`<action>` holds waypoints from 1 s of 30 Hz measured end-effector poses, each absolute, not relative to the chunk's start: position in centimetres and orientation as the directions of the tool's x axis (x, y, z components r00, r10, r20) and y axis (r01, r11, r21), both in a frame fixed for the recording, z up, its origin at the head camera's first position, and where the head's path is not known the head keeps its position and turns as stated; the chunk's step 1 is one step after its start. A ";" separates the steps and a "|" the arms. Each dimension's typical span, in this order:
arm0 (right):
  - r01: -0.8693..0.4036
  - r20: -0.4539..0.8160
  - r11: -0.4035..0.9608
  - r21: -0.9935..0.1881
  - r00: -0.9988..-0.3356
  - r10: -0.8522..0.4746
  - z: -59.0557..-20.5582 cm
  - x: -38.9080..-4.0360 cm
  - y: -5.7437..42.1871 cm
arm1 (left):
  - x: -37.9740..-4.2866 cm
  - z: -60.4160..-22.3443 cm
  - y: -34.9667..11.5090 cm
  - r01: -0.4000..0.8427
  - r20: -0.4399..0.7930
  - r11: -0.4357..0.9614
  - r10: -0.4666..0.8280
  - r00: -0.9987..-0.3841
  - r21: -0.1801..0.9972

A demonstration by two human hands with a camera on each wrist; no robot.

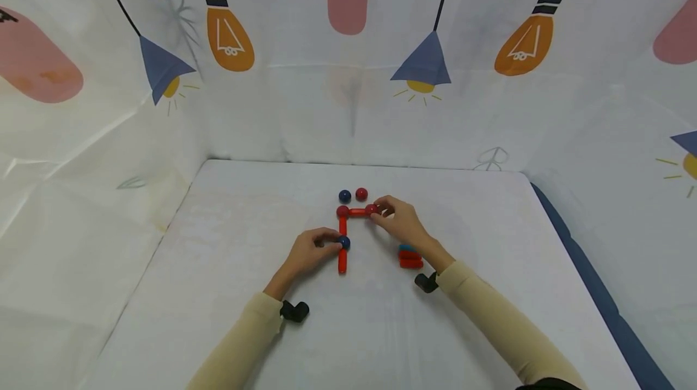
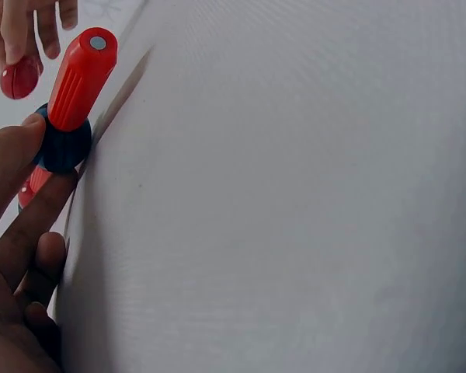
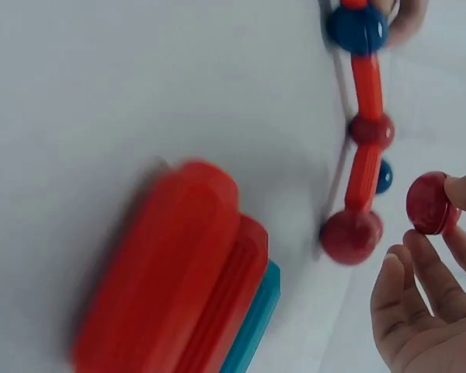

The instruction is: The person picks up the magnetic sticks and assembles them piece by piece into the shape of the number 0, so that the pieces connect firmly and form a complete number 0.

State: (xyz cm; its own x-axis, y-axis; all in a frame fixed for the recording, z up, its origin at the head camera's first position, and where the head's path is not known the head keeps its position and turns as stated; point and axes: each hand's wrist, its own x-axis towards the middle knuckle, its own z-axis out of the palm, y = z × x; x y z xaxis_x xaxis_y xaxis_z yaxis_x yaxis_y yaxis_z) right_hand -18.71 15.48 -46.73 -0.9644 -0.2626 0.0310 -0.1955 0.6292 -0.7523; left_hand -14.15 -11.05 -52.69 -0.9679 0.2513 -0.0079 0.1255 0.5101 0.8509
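My left hand [image 1: 313,251] pinches a dark blue ball [image 2: 64,148] between thumb and finger, with red ridged sticks [image 2: 82,78] on either side of it. A metal spot shows on one stick's free tip. Farther up, this line meets a red corner ball [image 1: 342,211], and another red stick [image 1: 357,213] runs right from it. In the right wrist view, that stick ends at a red ball [image 3: 349,238]. My right hand [image 1: 400,219] pinches a red ball [image 3: 429,203] by its fingertips, apart from the end ball in the right wrist view.
A loose blue ball [image 1: 345,196] and a loose red ball [image 1: 362,194] lie behind the joined pieces. Red sticks [image 1: 411,263] and a teal stick [image 1: 407,247] lie side by side near my right wrist. The white tabletop [image 1: 218,227] meets a patterned cloth [image 1: 305,112] at the back.
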 end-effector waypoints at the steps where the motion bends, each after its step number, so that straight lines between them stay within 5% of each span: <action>1: -0.213 0.042 0.626 -0.751 -0.960 -0.276 -46.7 -18.2 15.5 | -14.2 -52.6 -11.0 0.124 -0.010 0.512 0.250 -0.968 0.850; 12: -0.383 0.120 0.492 -0.782 -0.867 -0.484 -48.7 -12.9 13.7 | -15.4 -52.2 -11.3 0.148 -0.007 0.542 0.274 -0.962 0.827; 30: -0.368 0.039 0.431 -0.824 -0.796 -0.605 -49.7 -8.3 12.0 | -15.5 -52.3 -11.1 0.160 0.003 0.551 0.275 -0.962 0.819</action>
